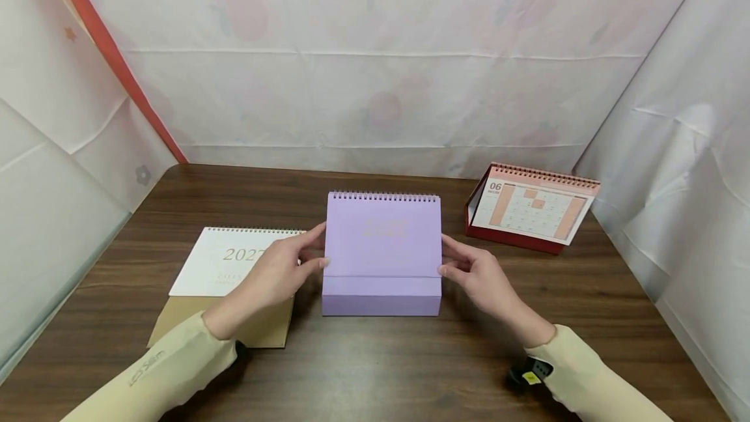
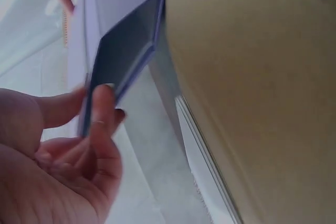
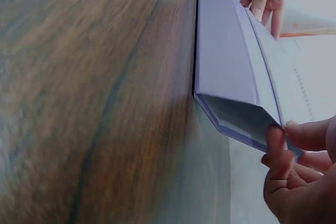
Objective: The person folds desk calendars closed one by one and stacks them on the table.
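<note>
A purple desk calendar (image 1: 382,239) with a spiral binding on top and faint gold lettering stands on the table, facing me. My left hand (image 1: 287,262) pinches its left edge, thumb at the front and fingers curled behind the panel, as the left wrist view shows. On the opposite edge my right hand (image 1: 477,272) pinches likewise; its thumb and fingers (image 3: 276,140) grip the side in the right wrist view. The calendar's hollow, folded base is visible from both sides. Under my left forearm is a white calendar (image 1: 205,259) marked 2027, with a tan base (image 1: 269,324), partly hidden.
At the back right a red desk calendar (image 1: 530,207) stands angled, showing a page numbered 06. The brown wooden table (image 1: 375,370) reaches back to a white patterned curtain (image 1: 351,83), with more curtains along both sides.
</note>
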`<state>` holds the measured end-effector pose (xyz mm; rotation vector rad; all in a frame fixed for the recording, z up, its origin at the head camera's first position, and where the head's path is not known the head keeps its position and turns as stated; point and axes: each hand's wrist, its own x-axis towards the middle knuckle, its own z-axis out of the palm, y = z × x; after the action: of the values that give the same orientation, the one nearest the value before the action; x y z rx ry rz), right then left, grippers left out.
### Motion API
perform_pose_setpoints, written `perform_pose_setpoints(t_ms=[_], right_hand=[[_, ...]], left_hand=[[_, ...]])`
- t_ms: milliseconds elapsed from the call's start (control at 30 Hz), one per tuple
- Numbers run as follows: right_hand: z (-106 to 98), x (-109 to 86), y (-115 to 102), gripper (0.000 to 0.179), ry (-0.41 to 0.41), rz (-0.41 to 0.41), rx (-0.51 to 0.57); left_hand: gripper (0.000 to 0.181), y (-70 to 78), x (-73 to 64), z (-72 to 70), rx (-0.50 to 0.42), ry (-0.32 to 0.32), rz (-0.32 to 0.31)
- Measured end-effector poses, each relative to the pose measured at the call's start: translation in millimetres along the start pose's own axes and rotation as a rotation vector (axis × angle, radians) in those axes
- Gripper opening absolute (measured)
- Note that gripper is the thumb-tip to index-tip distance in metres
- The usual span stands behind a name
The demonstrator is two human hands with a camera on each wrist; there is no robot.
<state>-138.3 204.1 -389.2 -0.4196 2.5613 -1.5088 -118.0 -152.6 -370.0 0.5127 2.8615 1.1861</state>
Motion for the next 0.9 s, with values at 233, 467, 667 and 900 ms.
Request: perform_pose_setpoints(t_ms=[233,467,667,900], right_hand=[[1.5,3.0,7.9,0.057,-0.095,0.172,0.115],[5.3,8.8,15.8,0.052,-0.113,0.249,0.127],[8.4,9.9,17.7,0.047,-0.105,0.246,0.06],[12.5,10.3,15.9,0.041,-0.109,0.204,-0.056]], left_hand=[[0.063,-6.7,4.0,1.9,-0.033,-0.161,-0.121],[0.06,-9.4,10.4,5.6,-0.074,-0.252,-0.165],[0.058,-11.1,13.7,9.4,-0.082,-0.307,-0.174],[0.052,-13.8,14.5,13.5,-0.029,-0.327,-0.197]])
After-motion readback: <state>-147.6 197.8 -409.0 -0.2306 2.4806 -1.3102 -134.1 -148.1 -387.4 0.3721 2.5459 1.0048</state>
